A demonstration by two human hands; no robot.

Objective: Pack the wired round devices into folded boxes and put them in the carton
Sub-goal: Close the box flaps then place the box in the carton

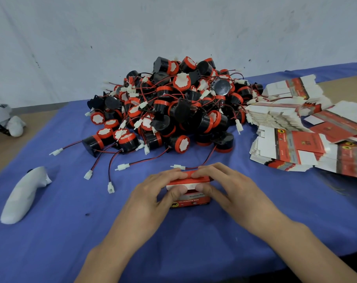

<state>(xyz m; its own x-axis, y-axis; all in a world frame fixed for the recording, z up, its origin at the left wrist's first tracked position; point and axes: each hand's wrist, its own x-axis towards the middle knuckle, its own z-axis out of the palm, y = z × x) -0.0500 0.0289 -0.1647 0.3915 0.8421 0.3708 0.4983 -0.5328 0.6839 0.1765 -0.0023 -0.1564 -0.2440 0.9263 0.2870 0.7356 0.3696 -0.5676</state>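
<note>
Now, both hands grip the small red-and-white cardboard box (191,199) on the blue-clothed desk (71,237) — left hand (153,198) and right hand (233,190), fingers (173,175) curled over its top, thumbs on the white flap. "Reversing" reads on its front. Behind it, a tangled heap of black-and-red round devices (173,107); to the right, flat box blanks (296,144).

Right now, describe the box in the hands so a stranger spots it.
On the blue tablecloth, find the heap of black and red round devices. In front of it, the left hand and right hand grip a small red and white cardboard box. It alone is folded up; other boxes lie flat at the right.
</note>
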